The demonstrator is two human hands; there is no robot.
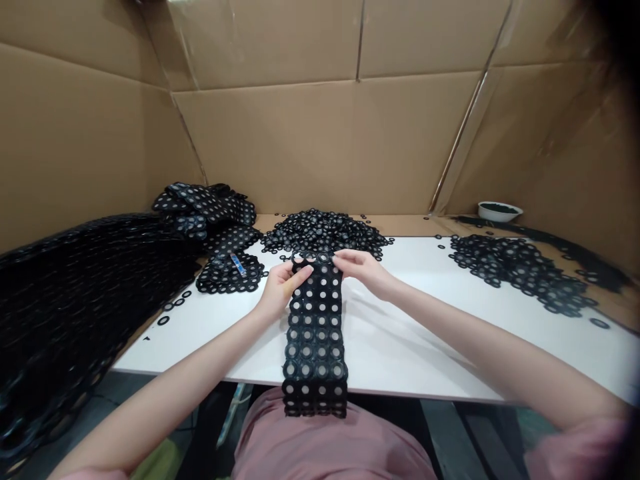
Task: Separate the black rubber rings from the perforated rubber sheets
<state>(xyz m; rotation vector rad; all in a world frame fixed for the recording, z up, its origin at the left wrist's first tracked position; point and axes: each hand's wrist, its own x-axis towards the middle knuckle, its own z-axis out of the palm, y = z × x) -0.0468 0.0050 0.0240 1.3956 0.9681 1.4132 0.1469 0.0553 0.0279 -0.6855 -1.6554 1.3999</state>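
Observation:
A strip of linked black rings (315, 320), several rings wide, hangs over the front edge of the white table toward my lap. My left hand (283, 287) pinches its upper left edge, the thumb lying on the front. At the top right corner, my right hand (363, 270) is closed with thumb and fingertips together at the edge. Whether a separate loose ring sits between those fingertips is too small to tell. Right behind the strip's top end lies a heap of loose black rings (323, 230).
A folded ring strip (230, 277) with a blue-and-white tool on it lies left, beside bundled ring sheet (210, 203) and a large black mass (100, 287). More loose rings (520, 267) spread at right. A white bowl (497, 212) stands back right. Cardboard walls (300, 133) enclose the table (410, 347).

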